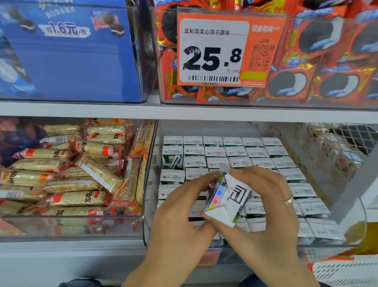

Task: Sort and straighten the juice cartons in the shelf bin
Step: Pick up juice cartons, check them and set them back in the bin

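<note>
Both hands held one small white juice carton with a strip of coloured squares along its edge [226, 198], lifted above the clear plastic shelf bin [356, 215] on the lower shelf. The left hand [178, 207] gripped it from the left, thumb and fingers curled round its side; the right hand [269, 206], wearing a silver ring [288, 200], pinched its upper and right edges. The carton sat tilted, a folded end turned toward the camera.

Below it, the rows of white-topped green juice cartons [235, 151] filled most of the bin, standing upright in near-even lines, especially toward the back. One carton in the left column [172, 158] showed its green face and straw and sat lower than its neighbours. By the look of it, most of the sorting was done; what remained was setting the held carton into the front area hidden under the hands and squaring up that odd carton on the left.
</note>
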Action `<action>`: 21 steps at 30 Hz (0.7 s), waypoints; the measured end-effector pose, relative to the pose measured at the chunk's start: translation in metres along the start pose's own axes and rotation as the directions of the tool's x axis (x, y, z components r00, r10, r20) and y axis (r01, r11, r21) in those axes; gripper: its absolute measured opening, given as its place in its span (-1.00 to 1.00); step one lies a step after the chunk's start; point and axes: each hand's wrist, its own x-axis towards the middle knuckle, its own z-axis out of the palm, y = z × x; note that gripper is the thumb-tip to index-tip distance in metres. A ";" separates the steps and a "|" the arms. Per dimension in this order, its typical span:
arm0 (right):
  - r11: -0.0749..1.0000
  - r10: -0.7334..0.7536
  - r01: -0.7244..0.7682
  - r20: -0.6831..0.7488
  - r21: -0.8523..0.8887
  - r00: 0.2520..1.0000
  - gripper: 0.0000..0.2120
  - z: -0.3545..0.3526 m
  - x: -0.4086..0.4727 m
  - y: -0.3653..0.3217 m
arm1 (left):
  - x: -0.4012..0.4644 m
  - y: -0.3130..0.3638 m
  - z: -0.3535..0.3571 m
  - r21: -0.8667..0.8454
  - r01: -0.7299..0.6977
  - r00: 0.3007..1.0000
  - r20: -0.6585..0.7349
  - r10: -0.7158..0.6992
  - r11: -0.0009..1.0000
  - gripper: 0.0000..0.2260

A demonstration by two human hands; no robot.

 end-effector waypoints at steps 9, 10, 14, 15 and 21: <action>0.970 0.238 -0.238 0.004 0.054 0.971 -0.49 0.003 0.001 -0.003 | 0.001 0.002 0.001 -0.004 -0.035 0.999 -0.009 0.035 0.999 -0.58; 0.920 0.365 -0.360 -0.005 0.155 0.931 -0.50 0.001 0.003 -0.004 | 0.001 0.002 0.001 0.005 -0.042 0.999 0.001 0.042 0.999 -0.61; 0.544 0.722 -0.620 0.060 0.566 0.689 -0.56 -0.003 0.011 0.004 | 0.002 0.001 -0.001 0.044 -0.034 0.995 0.091 0.030 0.998 -0.55; 0.455 0.766 -0.643 0.097 0.616 0.635 -0.57 -0.005 0.013 0.007 | 0.002 0.001 -0.001 0.057 -0.038 0.995 0.094 0.032 0.998 -0.53; 0.214 0.779 -0.736 0.342 0.642 0.525 -0.46 -0.010 0.016 0.012 | 0.001 0.005 -0.005 -0.035 -0.033 0.999 0.036 0.034 0.999 -0.66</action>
